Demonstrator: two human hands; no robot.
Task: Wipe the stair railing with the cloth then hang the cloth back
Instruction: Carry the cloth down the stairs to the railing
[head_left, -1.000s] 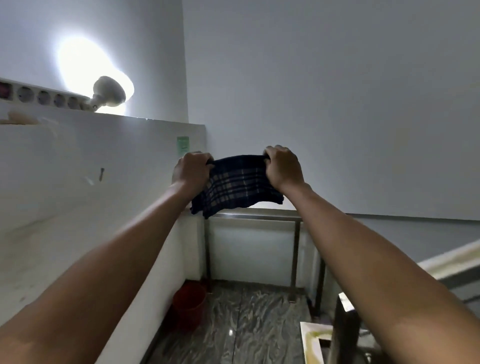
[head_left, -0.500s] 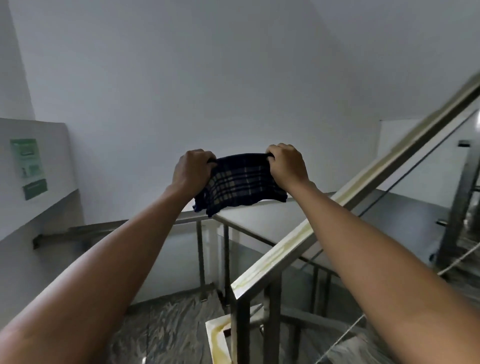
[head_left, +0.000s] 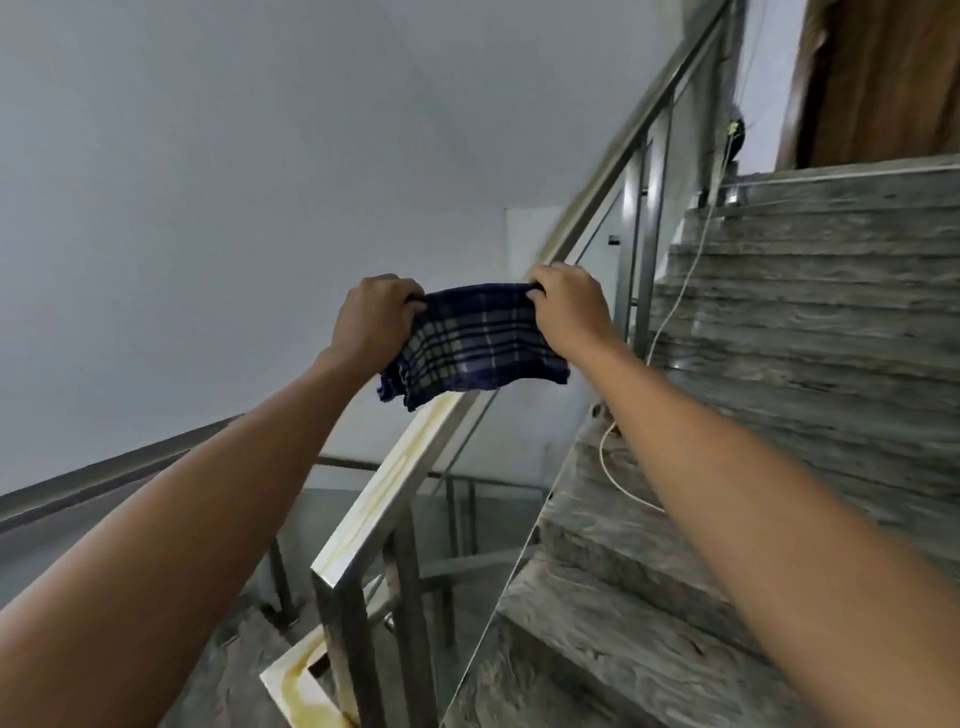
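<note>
Starting at the left edge: bare grey wall, nothing of the task there. Further in, left hand fisted tight over one top corner of the cloth, knuckles up, arm stretched forward. Folded, dark blue plaid, hanging slack below the grip and spread between both fists, probably to offer a broad face to the metal instead of a bunched wad. Directly beneath, the stair railing, a flat steel handrail climbing from lower centre toward upper right, yellowish staining along its top near the lower end; cloth hovering just above it, lower hem close to the rail, contact impossible to confirm from this angle. Right hand clenched on the opposite top corner, just beside the rail's rising line, so both hands apart and each clamped on fabric. Judging by this: wiping not yet begun, next move likely lowering the cloth onto the rail. Far right, grey stone steps with a pale cable trailing down them, clear of the hands.
</note>
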